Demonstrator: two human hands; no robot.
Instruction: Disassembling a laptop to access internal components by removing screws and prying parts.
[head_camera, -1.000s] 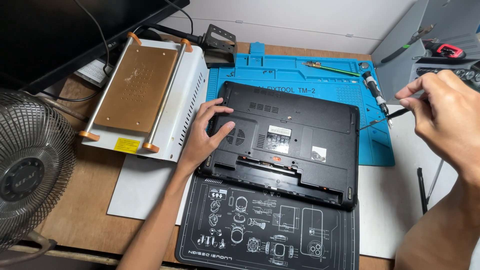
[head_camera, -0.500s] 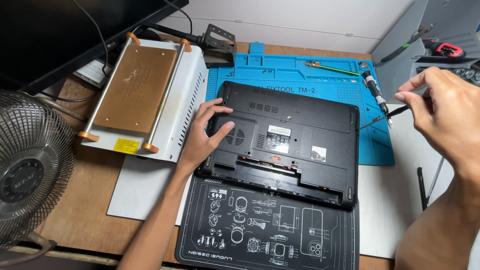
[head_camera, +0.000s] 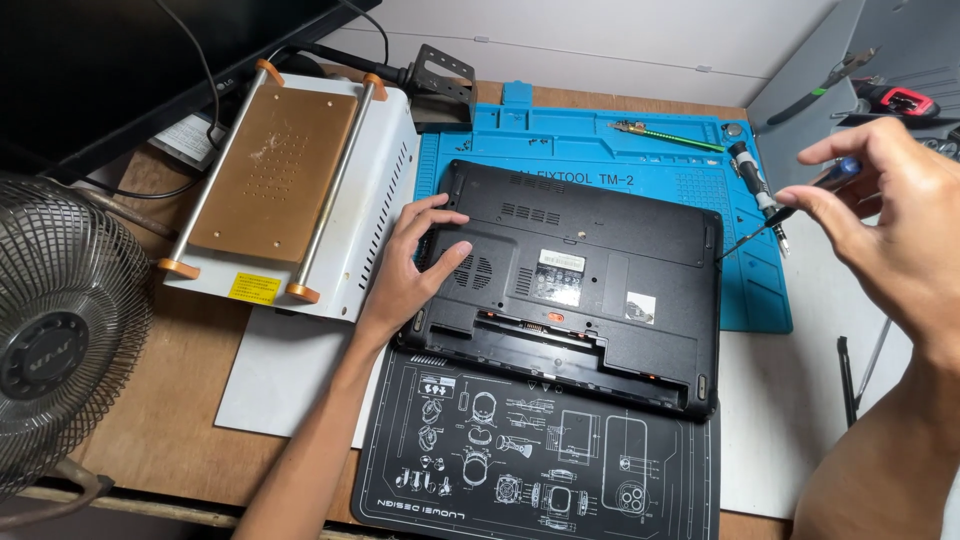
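A black laptop (head_camera: 600, 270) lies upside down, its base facing up, across a blue work mat (head_camera: 600, 150) and a black printed mat (head_camera: 540, 470). My left hand (head_camera: 415, 262) rests flat on the laptop's left edge, fingers spread over the vent. My right hand (head_camera: 890, 220) hovers at the right, above the mat's right edge, pinching a thin screwdriver (head_camera: 770, 222) with a blue handle. Its tip points down-left toward the laptop's right rear corner, apart from it.
A white heating plate machine (head_camera: 290, 190) with a brown top stands left of the laptop. A wire fan (head_camera: 60, 330) sits at the far left, a dark monitor (head_camera: 120, 60) behind. A second screwdriver (head_camera: 750, 175), tweezers (head_camera: 665, 135) and pliers (head_camera: 830, 80) lie at the back right.
My right hand has turned the screwdriver slightly and shifted a little toward the laptop. My left hand has stayed on the laptop's left edge.
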